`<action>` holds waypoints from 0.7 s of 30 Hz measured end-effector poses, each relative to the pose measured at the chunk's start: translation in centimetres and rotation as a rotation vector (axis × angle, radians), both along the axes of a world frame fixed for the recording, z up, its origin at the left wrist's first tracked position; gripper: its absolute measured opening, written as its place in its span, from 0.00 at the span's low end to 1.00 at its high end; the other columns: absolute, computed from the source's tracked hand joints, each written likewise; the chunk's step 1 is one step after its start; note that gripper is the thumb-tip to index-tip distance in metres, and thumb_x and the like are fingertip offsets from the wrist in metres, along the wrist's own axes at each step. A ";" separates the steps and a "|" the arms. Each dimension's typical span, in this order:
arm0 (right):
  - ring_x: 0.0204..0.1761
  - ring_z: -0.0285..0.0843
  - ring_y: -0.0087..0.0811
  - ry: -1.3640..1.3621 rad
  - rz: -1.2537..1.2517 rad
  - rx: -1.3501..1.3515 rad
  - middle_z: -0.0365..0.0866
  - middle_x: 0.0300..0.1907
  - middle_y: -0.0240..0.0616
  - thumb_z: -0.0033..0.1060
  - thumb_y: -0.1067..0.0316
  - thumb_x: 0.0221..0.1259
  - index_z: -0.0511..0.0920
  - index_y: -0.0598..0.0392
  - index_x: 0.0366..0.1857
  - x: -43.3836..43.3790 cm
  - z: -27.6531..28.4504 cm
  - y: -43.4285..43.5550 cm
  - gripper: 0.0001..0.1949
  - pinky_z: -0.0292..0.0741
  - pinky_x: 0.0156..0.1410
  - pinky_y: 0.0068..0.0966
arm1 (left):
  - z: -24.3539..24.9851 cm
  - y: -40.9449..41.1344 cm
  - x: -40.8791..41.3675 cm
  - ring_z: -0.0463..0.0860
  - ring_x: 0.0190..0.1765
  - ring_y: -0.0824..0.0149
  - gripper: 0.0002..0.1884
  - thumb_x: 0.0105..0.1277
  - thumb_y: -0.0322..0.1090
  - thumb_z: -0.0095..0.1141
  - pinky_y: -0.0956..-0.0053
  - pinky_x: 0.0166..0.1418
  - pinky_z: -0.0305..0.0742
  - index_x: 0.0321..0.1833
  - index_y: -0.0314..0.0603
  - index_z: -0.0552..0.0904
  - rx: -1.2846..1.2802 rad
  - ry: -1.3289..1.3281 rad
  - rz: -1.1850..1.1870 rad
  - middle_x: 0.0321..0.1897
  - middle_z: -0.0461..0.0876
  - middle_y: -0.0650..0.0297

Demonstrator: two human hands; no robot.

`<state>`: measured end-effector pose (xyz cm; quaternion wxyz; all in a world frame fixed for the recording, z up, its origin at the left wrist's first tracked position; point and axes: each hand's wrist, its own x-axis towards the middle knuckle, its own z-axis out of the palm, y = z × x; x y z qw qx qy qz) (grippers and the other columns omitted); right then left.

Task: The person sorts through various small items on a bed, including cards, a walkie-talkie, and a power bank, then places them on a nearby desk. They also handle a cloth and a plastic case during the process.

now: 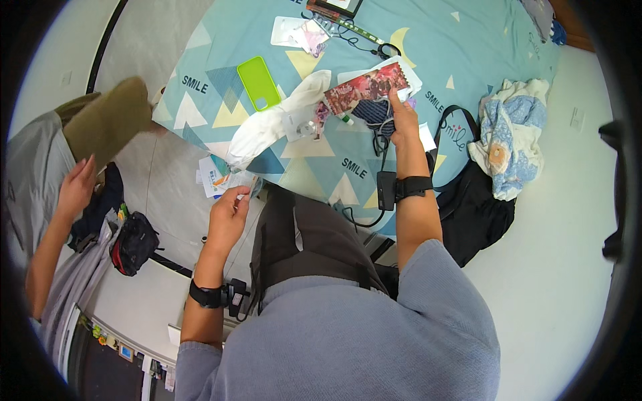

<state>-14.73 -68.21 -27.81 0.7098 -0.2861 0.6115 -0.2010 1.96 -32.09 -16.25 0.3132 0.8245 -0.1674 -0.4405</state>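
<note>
My right hand pinches the end of a red printed wrapper over the bed. Just under that hand lies a dark blue striped fabric item with cords; whether the fingers also touch it I cannot tell. My left hand is beside the bed's near edge, thumb and finger closed on a thin, partly see-through packet. A white cloth stretches across the bed between both hands. On it rests a small clear plastic package. A lime-green phone case lies beyond the cloth.
The patterned bedsheet also bears scissors, a white card with a clear packet and a bundled floral cloth. A black bag hangs at the right edge. Another person sits at left. Printed packages lie below the bed's edge.
</note>
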 end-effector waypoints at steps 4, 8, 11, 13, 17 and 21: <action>0.35 0.78 0.29 0.035 0.116 0.114 0.80 0.37 0.37 0.68 0.55 0.55 0.76 0.61 0.43 -2.1 -1.2 0.5 0.20 0.75 0.40 0.27 | -0.5 0.3 -0.8 0.76 0.29 0.72 0.09 0.64 0.30 0.54 0.78 0.34 0.72 0.46 0.36 0.80 -0.003 0.012 0.017 0.29 0.80 0.61; 0.28 0.74 0.24 0.070 0.426 0.107 0.78 0.30 0.34 0.70 0.52 0.52 0.79 0.63 0.32 -1.4 -0.6 4.8 0.20 0.72 0.33 0.25 | -1.3 -0.9 -1.4 0.79 0.34 0.71 0.13 0.64 0.33 0.56 0.77 0.34 0.74 0.49 0.35 0.78 -0.094 0.090 0.061 0.35 0.82 0.60; 0.28 0.78 0.22 -0.033 0.610 0.252 0.78 0.29 0.30 0.68 0.53 0.54 0.77 0.60 0.34 1.5 2.8 9.0 0.18 0.76 0.31 0.22 | -0.2 -4.1 -2.7 0.79 0.38 0.71 0.17 0.65 0.35 0.56 0.78 0.34 0.75 0.53 0.32 0.75 -0.103 0.494 0.467 0.36 0.82 0.62; 0.26 0.75 0.23 -0.149 0.444 0.316 0.79 0.28 0.33 0.68 0.53 0.55 0.79 0.61 0.33 3.0 3.6 11.2 0.18 0.73 0.31 0.22 | -0.8 -4.2 -2.7 0.79 0.33 0.73 0.18 0.66 0.37 0.56 0.81 0.29 0.74 0.52 0.32 0.74 -0.071 0.611 0.394 0.33 0.80 0.64; 0.31 0.75 0.22 -0.002 0.778 0.133 0.79 0.29 0.32 0.65 0.50 0.56 0.79 0.60 0.33 1.3 3.0 9.7 0.19 0.73 0.35 0.22 | -2.7 -2.7 -2.7 0.76 0.24 0.75 0.12 0.64 0.36 0.58 0.83 0.25 0.71 0.46 0.38 0.77 -0.102 0.698 0.411 0.29 0.79 0.66; 0.34 0.79 0.23 -0.184 0.540 0.276 0.83 0.36 0.35 0.67 0.61 0.57 0.80 0.61 0.42 2.0 5.4 9.4 0.15 0.77 0.40 0.21 | -2.7 -4.4 -3.0 0.79 0.33 0.75 0.12 0.63 0.42 0.61 0.81 0.32 0.74 0.43 0.45 0.78 -0.052 0.655 0.295 0.33 0.80 0.68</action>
